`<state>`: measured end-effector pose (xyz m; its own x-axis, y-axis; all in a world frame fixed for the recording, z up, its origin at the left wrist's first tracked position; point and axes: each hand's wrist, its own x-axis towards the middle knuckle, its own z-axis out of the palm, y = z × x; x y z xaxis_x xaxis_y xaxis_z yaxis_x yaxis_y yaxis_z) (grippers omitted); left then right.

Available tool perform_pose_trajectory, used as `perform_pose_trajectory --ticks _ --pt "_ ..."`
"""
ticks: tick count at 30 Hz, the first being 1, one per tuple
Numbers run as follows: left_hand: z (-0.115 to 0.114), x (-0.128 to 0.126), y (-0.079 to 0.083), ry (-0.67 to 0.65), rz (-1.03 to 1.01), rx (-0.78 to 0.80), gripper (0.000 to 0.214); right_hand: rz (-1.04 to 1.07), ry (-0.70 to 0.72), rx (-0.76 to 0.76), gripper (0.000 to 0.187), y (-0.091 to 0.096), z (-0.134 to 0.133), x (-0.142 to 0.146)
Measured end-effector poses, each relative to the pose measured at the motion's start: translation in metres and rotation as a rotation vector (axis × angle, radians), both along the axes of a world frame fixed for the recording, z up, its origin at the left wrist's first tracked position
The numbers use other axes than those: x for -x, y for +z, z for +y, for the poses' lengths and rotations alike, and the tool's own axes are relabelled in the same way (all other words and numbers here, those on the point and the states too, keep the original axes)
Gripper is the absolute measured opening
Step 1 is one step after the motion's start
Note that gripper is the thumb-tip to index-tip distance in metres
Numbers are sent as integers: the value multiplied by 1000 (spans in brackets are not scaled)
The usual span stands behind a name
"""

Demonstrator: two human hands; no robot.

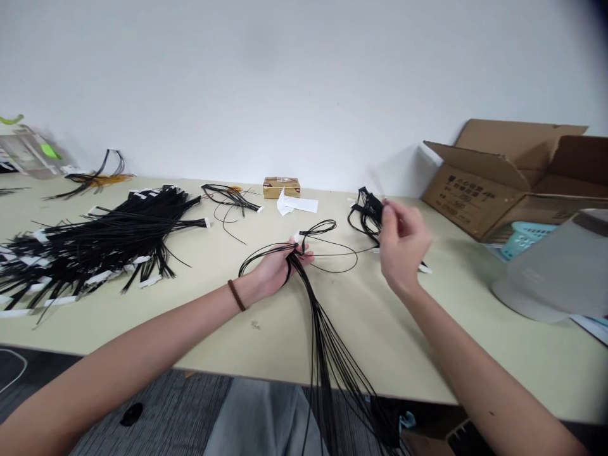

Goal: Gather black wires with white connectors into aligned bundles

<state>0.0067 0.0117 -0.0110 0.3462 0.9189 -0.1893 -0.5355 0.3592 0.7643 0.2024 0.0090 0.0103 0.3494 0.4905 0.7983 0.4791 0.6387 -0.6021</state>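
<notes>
My left hand (275, 269) is closed around a bundle of thin black wires (316, 307) above the middle of the table. The wires hang from it over the front edge, and some loop back beside the fingers. A small white connector (298, 237) shows at its fingertips. To the right, my right hand (405, 244) is raised, thumb and forefinger pinched together; what they hold, if anything, is too small and blurred to make out. One thin wire runs from the left hand's bundle towards it. Behind the right hand lies a clump of black cables (365, 209), partly hidden.
A large heap of black wire harnesses (137, 221) with white connectors covers the table's left. Smaller wire bundles (232, 196) and a gold tissue box (282, 187) stand along the wall. At the right are an open cardboard box (470, 196), a teal basket (525, 237) and a grey container (555, 272).
</notes>
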Motion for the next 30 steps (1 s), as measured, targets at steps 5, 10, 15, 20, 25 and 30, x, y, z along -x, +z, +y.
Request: perform_pose_trajectory --ticks 5,10,15,20,25,30 --pt "0 0 1 16 -16 -31 23 -657 -104 -240 8 -14 -15 28" --pt "1 0 0 12 -61 -36 24 -800 -112 -282 10 -24 -17 36" --pt "-1 -1 2 32 -66 -15 21 -839 -126 -278 13 -25 -15 34" --pt "-2 -1 2 32 -53 -43 22 -853 -136 -281 14 -25 -16 35" --pt "-1 -2 1 47 -44 -57 22 -852 -145 -277 14 -25 -17 34" --pt "-1 -1 1 61 -52 -54 19 -858 -144 -283 15 -26 -17 34"
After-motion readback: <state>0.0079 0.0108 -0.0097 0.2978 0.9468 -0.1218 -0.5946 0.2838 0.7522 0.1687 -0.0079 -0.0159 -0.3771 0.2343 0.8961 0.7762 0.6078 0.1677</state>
